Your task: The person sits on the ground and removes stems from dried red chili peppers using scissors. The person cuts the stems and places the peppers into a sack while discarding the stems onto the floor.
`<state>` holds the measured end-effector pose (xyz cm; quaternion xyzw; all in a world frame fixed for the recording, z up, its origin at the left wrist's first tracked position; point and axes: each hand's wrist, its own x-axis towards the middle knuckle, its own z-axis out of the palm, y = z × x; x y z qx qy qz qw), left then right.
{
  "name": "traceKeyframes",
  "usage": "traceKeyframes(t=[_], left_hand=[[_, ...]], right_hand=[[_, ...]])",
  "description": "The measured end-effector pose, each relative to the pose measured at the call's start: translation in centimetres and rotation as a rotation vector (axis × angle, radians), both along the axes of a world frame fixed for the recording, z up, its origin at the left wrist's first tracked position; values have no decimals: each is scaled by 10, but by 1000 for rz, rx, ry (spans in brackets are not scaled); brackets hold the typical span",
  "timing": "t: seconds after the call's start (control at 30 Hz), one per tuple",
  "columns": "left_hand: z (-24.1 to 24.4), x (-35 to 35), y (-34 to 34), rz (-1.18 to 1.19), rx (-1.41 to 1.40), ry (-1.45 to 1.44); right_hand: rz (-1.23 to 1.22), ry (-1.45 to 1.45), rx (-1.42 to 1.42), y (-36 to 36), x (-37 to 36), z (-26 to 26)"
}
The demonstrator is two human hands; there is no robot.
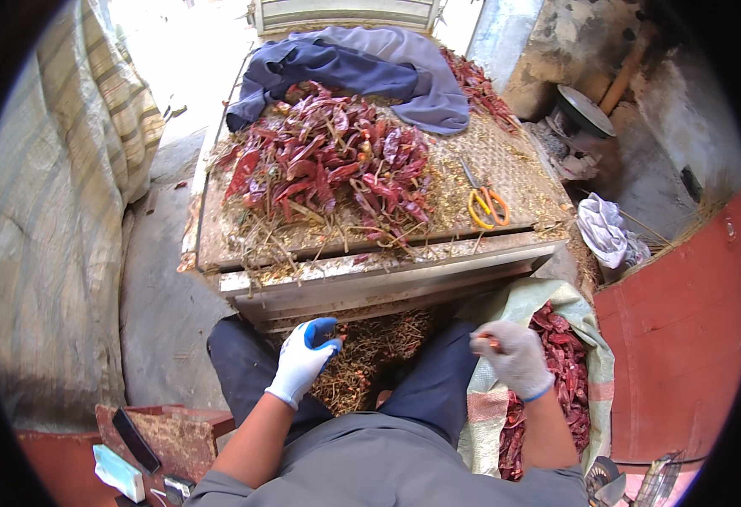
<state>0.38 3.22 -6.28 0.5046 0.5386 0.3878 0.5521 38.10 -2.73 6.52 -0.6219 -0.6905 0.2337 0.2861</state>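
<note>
My left hand (307, 358), in a white knit glove with blue-coated fingers, is raised over my left thigh; a small reddish bit shows at its fingertips, too small to name. My right hand (513, 355), in a greyish-white glove, is curled and slightly blurred beside the open woven sack, with something small and orange-red at its fingers. Dried red chili peppers (566, 367) fill the sack (601, 386). In front of me, a heap of dried red chilies with stems (326, 158) lies on a metal platform (395, 256). Scissors with yellow and orange handles (488, 204) rest at its right.
Blue-grey cloth (357, 70) lies behind the heap. Cut stems (345, 380) litter the floor between my legs. A draped tarp (47, 222) hangs at left. A worn wooden stool (161, 437) holds a dark phone-like object. A red panel (668, 342) stands at right.
</note>
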Motion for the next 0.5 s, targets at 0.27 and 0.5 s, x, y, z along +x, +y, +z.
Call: traceKeyframes(t=[0.27, 0.5], left_hand=[[-28, -7, -2, -64, -142, -125], [-15, -9, -4, -55, -177, -117]], right_hand=[[-280, -862, -189, -40, 79, 23], [-24, -265, 247, 88, -39, 0]])
